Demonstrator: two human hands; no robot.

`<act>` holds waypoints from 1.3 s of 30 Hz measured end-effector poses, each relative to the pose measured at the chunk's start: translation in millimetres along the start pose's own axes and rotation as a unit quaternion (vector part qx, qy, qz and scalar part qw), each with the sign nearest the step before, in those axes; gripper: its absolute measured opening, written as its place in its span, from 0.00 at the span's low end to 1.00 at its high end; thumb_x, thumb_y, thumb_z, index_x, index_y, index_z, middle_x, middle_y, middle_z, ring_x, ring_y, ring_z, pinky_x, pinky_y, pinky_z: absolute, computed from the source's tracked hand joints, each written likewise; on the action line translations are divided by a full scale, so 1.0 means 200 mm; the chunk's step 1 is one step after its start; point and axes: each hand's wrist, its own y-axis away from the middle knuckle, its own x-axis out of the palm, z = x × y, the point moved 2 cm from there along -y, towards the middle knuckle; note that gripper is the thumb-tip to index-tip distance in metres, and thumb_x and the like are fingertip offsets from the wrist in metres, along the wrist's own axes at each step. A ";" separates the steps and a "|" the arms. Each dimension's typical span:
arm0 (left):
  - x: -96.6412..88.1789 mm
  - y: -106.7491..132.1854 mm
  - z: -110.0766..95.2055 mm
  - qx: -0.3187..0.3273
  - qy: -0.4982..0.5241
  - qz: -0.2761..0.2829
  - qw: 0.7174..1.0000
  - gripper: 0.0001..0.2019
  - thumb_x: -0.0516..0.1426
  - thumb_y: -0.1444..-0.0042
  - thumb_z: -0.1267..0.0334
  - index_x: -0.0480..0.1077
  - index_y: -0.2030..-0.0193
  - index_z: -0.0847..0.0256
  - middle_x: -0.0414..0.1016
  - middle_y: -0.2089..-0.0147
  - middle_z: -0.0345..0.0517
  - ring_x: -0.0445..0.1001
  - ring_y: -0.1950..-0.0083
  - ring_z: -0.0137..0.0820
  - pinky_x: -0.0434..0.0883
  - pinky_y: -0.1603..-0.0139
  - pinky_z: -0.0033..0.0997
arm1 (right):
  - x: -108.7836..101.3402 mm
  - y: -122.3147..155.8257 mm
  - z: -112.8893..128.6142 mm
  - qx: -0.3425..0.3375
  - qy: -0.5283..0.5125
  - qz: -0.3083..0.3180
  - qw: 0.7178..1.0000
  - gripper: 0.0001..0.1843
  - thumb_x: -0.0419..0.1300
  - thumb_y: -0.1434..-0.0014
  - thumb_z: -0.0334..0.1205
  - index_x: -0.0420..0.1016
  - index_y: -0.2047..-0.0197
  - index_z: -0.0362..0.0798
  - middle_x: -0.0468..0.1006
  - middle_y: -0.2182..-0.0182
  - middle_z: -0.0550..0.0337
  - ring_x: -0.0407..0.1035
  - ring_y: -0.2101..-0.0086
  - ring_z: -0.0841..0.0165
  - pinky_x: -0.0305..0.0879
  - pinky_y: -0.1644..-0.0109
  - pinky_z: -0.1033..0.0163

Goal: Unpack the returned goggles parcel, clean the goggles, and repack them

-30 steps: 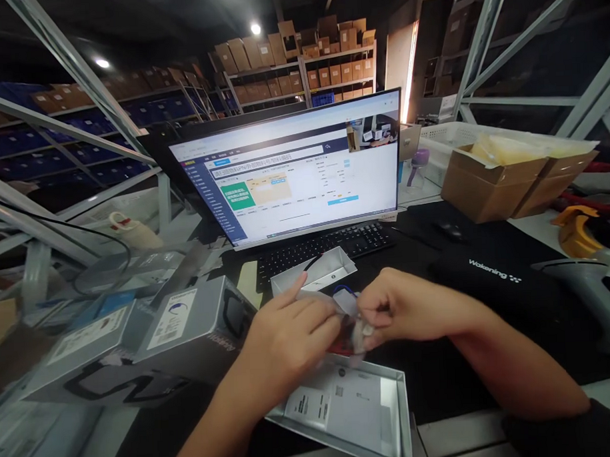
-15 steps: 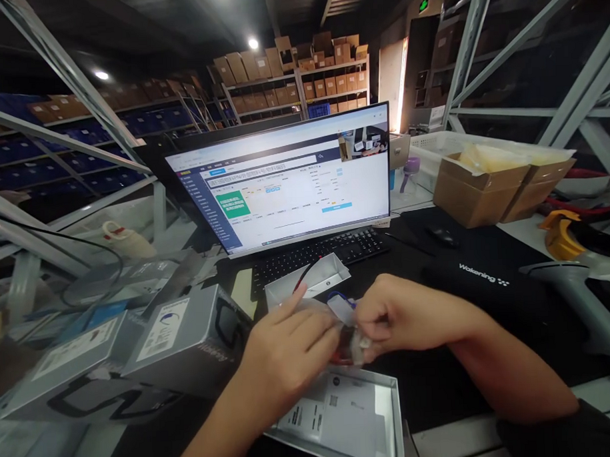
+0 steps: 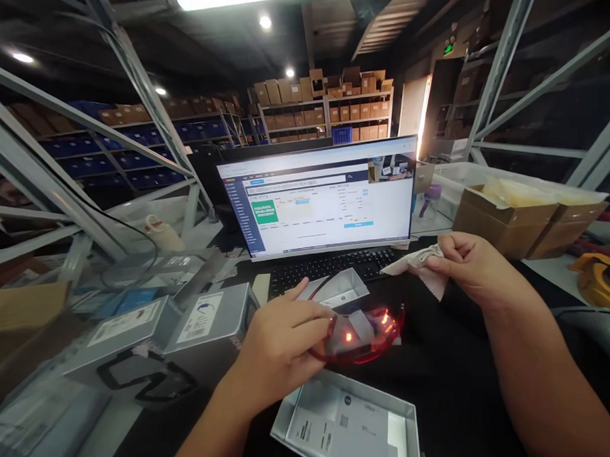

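Observation:
My left hand is closed round the left end of a pair of red-framed glasses, holding them just above the black desk mat, index finger pointing forward. My right hand is raised to the right and pinches a light cleaning cloth that hangs from its fingers. An open grey box tray lies just behind the glasses. A second grey tray with printed paper lies below my left hand.
A lit monitor and black keyboard stand behind the glasses. Grey product boxes are stacked at the left. Open cardboard cartons sit at the right, with a yellow object at the edge. Metal rack struts frame both sides.
My right hand has pulled the cloth away from the glasses, up and to the right. The glasses are now uncovered in my left hand. The camera has tilted up.

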 end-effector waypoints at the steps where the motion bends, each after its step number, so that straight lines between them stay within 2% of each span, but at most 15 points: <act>1: -0.01 0.00 0.00 0.000 0.006 0.002 1.000 0.10 0.58 0.48 0.78 0.73 0.64 0.58 0.81 0.58 0.39 0.79 0.62 0.26 0.66 0.31 0.49 | 0.01 0.01 0.00 -0.002 -0.007 -0.008 1.000 0.31 0.74 0.50 0.48 0.52 0.77 0.49 0.59 0.80 0.68 0.55 0.78 0.75 0.48 0.75 0.69; 7: 0.00 -0.01 -0.02 0.002 0.021 0.022 1.000 0.09 0.60 0.48 0.76 0.74 0.62 0.59 0.82 0.57 0.41 0.79 0.60 0.27 0.65 0.30 0.48 | 0.15 0.10 0.07 -0.014 -0.023 0.047 0.999 0.31 0.71 0.46 0.53 0.51 0.76 0.49 0.54 0.80 0.70 0.46 0.79 0.77 0.43 0.77 0.70; 11: 0.02 -0.02 -0.03 0.013 0.009 0.041 0.999 0.08 0.60 0.48 0.76 0.73 0.63 0.60 0.82 0.58 0.41 0.79 0.60 0.27 0.64 0.29 0.46 | 0.25 0.16 0.11 -0.007 -0.030 0.089 0.996 0.29 0.69 0.43 0.51 0.53 0.76 0.49 0.56 0.80 0.70 0.48 0.79 0.77 0.45 0.77 0.71; 14: 0.03 -0.02 -0.03 0.016 -0.013 0.068 0.997 0.08 0.58 0.48 0.77 0.72 0.64 0.60 0.81 0.58 0.40 0.79 0.60 0.27 0.61 0.28 0.48 | 0.30 0.19 0.10 0.029 -0.031 0.180 0.983 0.27 0.67 0.40 0.52 0.52 0.74 0.49 0.61 0.79 0.68 0.56 0.78 0.75 0.52 0.75 0.70; 16: 0.05 -0.01 -0.03 0.022 -0.025 0.092 0.995 0.08 0.56 0.46 0.77 0.71 0.64 0.60 0.81 0.58 0.40 0.79 0.59 0.27 0.59 0.27 0.49 | 0.32 0.20 0.09 0.027 0.019 0.255 0.966 0.26 0.66 0.39 0.49 0.53 0.75 0.49 0.62 0.78 0.67 0.59 0.75 0.74 0.55 0.72 0.69; 19: 0.07 -0.01 -0.05 0.041 -0.038 0.117 0.992 0.09 0.54 0.44 0.77 0.70 0.65 0.60 0.79 0.59 0.40 0.79 0.58 0.27 0.59 0.27 0.50 | 0.31 0.20 0.08 -0.017 0.116 0.338 0.934 0.25 0.66 0.40 0.41 0.54 0.77 0.47 0.58 0.79 0.68 0.55 0.74 0.75 0.52 0.71 0.68; 21: 0.10 -0.01 -0.08 0.054 -0.053 0.125 0.989 0.10 0.52 0.42 0.78 0.70 0.66 0.60 0.78 0.62 0.40 0.78 0.59 0.27 0.60 0.27 0.50 | 0.33 0.21 0.08 -0.020 0.139 0.368 0.919 0.25 0.67 0.41 0.39 0.54 0.78 0.47 0.58 0.79 0.69 0.53 0.75 0.76 0.51 0.72 0.68; 24: 0.15 -0.01 -0.12 0.094 -0.097 0.119 0.984 0.11 0.52 0.39 0.77 0.70 0.68 0.61 0.74 0.68 0.38 0.75 0.64 0.26 0.63 0.29 0.50 | 0.41 0.25 0.06 0.013 0.164 0.353 0.921 0.23 0.68 0.44 0.35 0.55 0.79 0.46 0.59 0.80 0.71 0.52 0.76 0.77 0.49 0.74 0.69; 28: 0.17 -0.01 -0.14 0.121 -0.149 0.093 0.977 0.12 0.54 0.37 0.74 0.70 0.71 0.62 0.72 0.71 0.38 0.74 0.65 0.27 0.64 0.29 0.49 | 0.49 0.30 0.04 0.036 0.184 0.242 0.952 0.22 0.66 0.47 0.30 0.55 0.80 0.46 0.62 0.81 0.71 0.55 0.77 0.78 0.48 0.76 0.70; 30: 0.15 -0.01 -0.12 0.110 -0.149 0.099 0.978 0.11 0.54 0.36 0.74 0.72 0.69 0.62 0.75 0.67 0.39 0.76 0.60 0.27 0.62 0.28 0.49 | 0.45 0.28 0.03 0.060 0.141 0.274 0.949 0.23 0.66 0.45 0.33 0.53 0.79 0.47 0.63 0.80 0.70 0.61 0.76 0.76 0.51 0.75 0.70; 33: 0.09 -0.02 -0.10 0.094 -0.132 0.107 0.981 0.09 0.54 0.35 0.75 0.72 0.65 0.62 0.77 0.62 0.39 0.77 0.52 0.29 0.57 0.25 0.54 | 0.35 0.21 0.04 0.065 0.105 0.398 0.909 0.26 0.67 0.44 0.37 0.51 0.79 0.48 0.60 0.80 0.68 0.63 0.73 0.73 0.54 0.72 0.68; 34: 0.08 -0.02 -0.10 0.091 -0.126 0.106 0.982 0.09 0.54 0.35 0.75 0.72 0.65 0.62 0.78 0.61 0.39 0.77 0.51 0.29 0.55 0.25 0.54 | 0.33 0.19 0.04 0.058 0.106 0.419 0.900 0.27 0.68 0.45 0.38 0.51 0.80 0.48 0.59 0.80 0.68 0.63 0.73 0.72 0.54 0.71 0.68; 36: 0.08 -0.02 -0.10 0.089 -0.121 0.112 0.982 0.10 0.54 0.35 0.75 0.71 0.67 0.62 0.77 0.61 0.40 0.77 0.51 0.29 0.56 0.25 0.54 | 0.33 0.18 0.03 0.058 0.109 0.417 0.900 0.28 0.69 0.45 0.38 0.51 0.80 0.48 0.59 0.80 0.68 0.62 0.73 0.72 0.54 0.71 0.68; 39: 0.13 -0.03 -0.10 0.111 -0.141 0.116 0.977 0.12 0.52 0.35 0.76 0.72 0.68 0.63 0.76 0.65 0.41 0.77 0.54 0.29 0.60 0.27 0.53 | 0.43 0.23 0.00 0.054 0.138 0.333 0.931 0.26 0.67 0.45 0.34 0.50 0.80 0.48 0.60 0.80 0.68 0.60 0.75 0.74 0.52 0.72 0.68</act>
